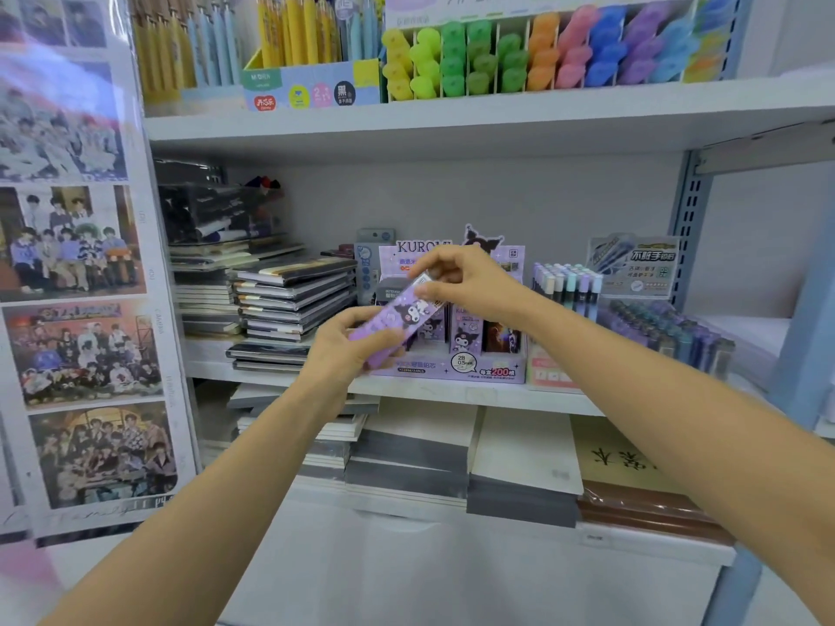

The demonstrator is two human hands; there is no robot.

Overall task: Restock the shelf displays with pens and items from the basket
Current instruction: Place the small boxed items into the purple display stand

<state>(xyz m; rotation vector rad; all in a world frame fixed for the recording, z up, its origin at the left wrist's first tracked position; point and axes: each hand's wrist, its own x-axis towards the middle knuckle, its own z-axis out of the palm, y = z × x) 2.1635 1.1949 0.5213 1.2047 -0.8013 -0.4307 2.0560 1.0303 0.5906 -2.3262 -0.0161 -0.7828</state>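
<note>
Currently: left hand grips lower end of purple lead pack | right hand pinches its top | pack tilted, before Kuromi display box.

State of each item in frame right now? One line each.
Kuromi lead pack, in the air, tilted, held at both ends.
Left hand, grips the pack's lower end.
Right hand, pinches the pack's upper end.
Kuromi display box, open, packs standing inside.
Notebook stack, lying flat left of the box.
Highlighter rack, slots filled.
</note>
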